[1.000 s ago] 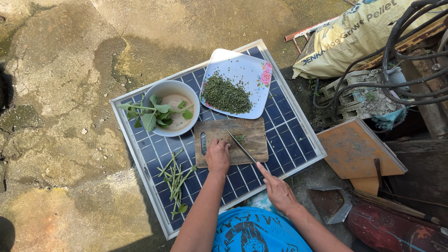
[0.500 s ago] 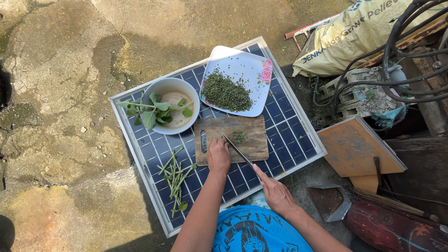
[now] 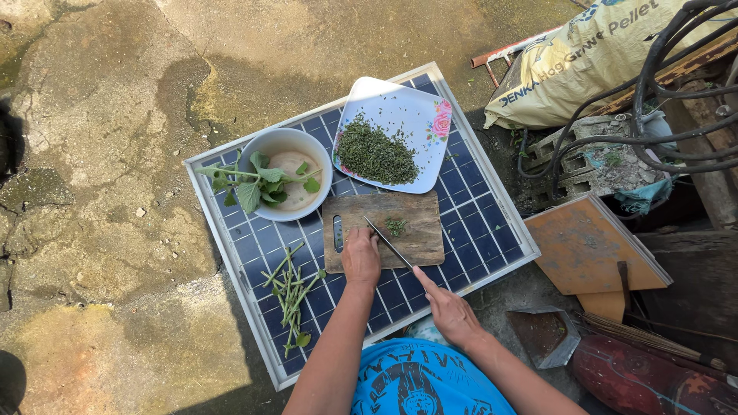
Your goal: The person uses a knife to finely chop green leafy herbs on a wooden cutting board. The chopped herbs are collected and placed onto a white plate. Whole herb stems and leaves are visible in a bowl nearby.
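Right hand point(image 3: 450, 311) grips a knife point(image 3: 388, 242); left hand point(image 3: 360, 257) presses flat, empty, on the wooden cutting board point(image 3: 415, 223). It looks like mid-chop: the small pile of greens point(image 3: 395, 226) needs regathering. Beyond, the plate of chopped leaves point(image 3: 375, 151).

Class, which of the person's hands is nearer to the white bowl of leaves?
Left. The left hand rests on the cutting board just beside the bowl; the right hand is farther, holding the knife.

The cutting board point(image 3: 392, 230) is matt, worn wood, and the knife point(image 3: 387, 241) has a thin metal blade. It lies on a glossy glass solar panel point(image 3: 469, 223) with a pale metal frame, beside a smooth plastic tray point(image 3: 407, 107), on rough, stained concrete ground point(image 3: 108, 154).
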